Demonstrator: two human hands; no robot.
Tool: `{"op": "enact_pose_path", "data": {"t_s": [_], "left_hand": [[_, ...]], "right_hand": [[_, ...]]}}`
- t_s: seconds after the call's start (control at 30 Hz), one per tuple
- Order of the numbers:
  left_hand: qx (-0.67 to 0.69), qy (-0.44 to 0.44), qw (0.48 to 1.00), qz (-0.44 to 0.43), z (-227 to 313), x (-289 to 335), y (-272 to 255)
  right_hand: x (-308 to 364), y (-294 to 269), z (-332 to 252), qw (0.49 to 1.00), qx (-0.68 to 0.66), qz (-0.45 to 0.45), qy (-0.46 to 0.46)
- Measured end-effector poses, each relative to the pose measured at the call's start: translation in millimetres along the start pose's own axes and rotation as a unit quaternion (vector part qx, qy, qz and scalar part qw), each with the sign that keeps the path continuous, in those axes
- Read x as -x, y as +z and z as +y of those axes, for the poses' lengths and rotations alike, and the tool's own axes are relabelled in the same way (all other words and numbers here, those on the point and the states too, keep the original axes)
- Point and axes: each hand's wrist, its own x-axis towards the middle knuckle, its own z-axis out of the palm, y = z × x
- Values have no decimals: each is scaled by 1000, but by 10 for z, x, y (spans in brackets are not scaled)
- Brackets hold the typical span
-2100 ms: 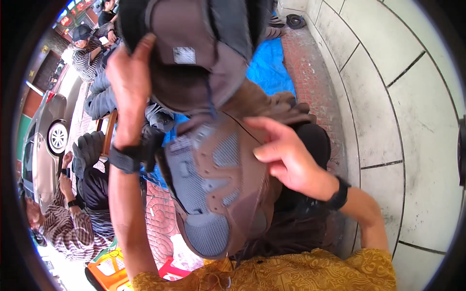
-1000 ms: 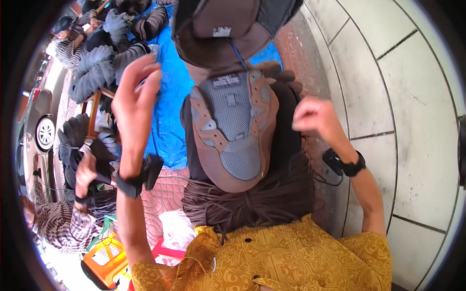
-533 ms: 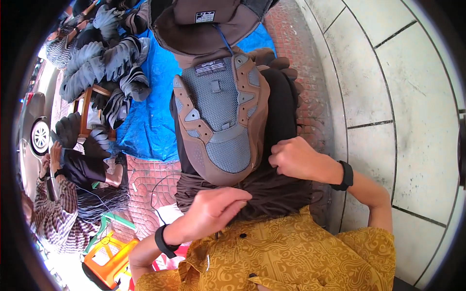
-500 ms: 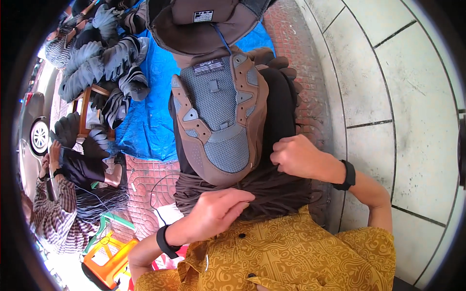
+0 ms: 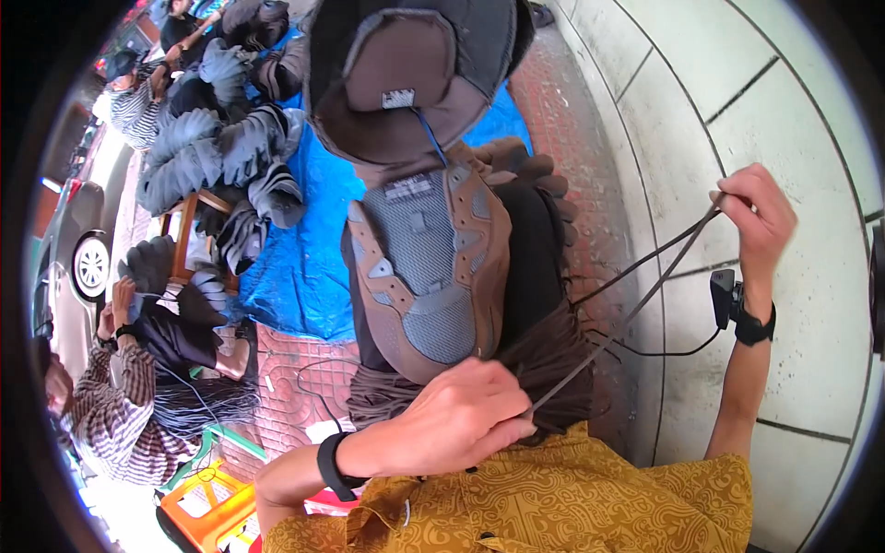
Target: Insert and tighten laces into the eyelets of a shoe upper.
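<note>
Red brick pavement (image 5: 295,387) — blue tarp (image 5: 304,267) spread on it, shoe uppers (image 5: 221,157) piled.

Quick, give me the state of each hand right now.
Left hand: closed, pinching one end of a dark lace beside the brown shoe upper.
Right hand: closed, holding the lace's other end, raised by the tiled wall.

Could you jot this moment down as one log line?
left hand: pinching lace at bundle | right hand: pulling lace up | shoe upper: lying flat
</note>
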Motion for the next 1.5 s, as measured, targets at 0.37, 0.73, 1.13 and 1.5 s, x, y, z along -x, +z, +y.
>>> {"op": "enact_pose_path", "data": {"t_s": [0.37, 0.73, 1.13, 1.5], "left_hand": [[169, -397, 902, -35, 404, 108, -718], [281, -430, 858, -27, 100, -27, -463], [421, -448, 788, 32, 21, 94, -425], [-370, -35, 927, 51, -38, 228, -274]], "right_hand": [[726, 679, 1206, 943, 166, -288, 9], [399, 1141, -1138, 784, -486, -386, 18], [504, 1264, -1258, 902, -335, -208, -176], [320, 1497, -1097, 938, -295, -121, -139]]}}
